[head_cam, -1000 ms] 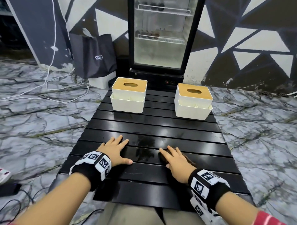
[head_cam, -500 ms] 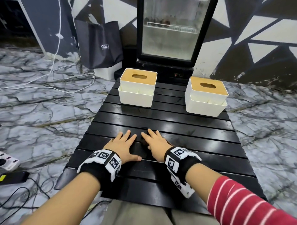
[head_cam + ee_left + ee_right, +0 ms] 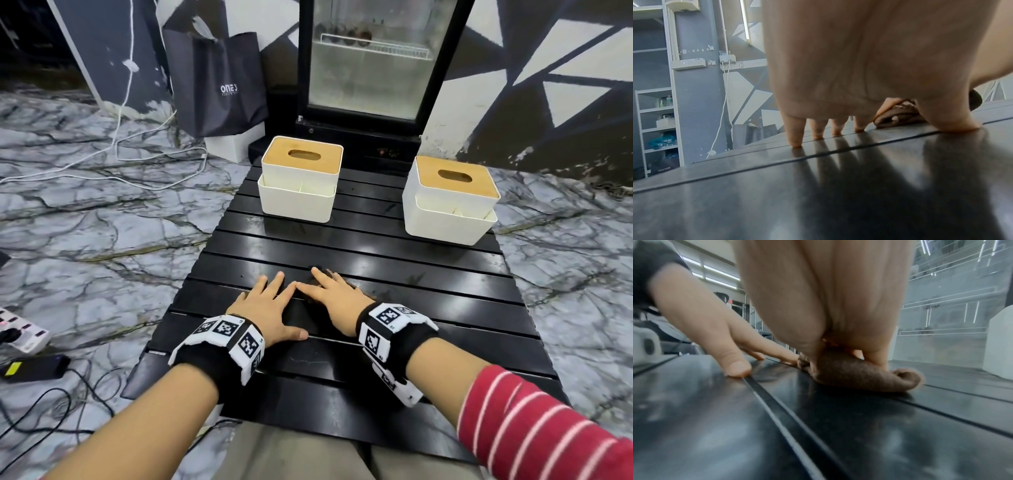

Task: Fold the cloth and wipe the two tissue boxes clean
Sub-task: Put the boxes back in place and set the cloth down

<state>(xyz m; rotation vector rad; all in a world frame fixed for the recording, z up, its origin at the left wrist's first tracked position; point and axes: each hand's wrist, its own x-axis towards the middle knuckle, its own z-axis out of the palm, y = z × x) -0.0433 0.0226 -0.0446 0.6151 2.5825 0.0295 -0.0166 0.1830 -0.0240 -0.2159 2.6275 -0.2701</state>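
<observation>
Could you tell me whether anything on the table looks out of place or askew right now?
Only slightly: the right tissue box sits turned at an angle to the table's slats, while the left tissue box sits squarer. The brown cloth lies bunched under the right hand, not neatly folded. Nothing looks spilled or damaged.

Marbled floor (image 3: 85,240), glass-door fridge (image 3: 373,58) behind

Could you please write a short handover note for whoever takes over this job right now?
Left hand: flat on the black slatted table, fingers spread, holding nothing.
Right hand: pressing the brown cloth flat against the table; the cloth looks bunched or rolled under it.
Left tissue box and right tissue box stand at the far end of the table, neither touched.
Done: cloth gathered near the table's middle.
Left: finish folding if needed, then wipe both boxes.
</observation>
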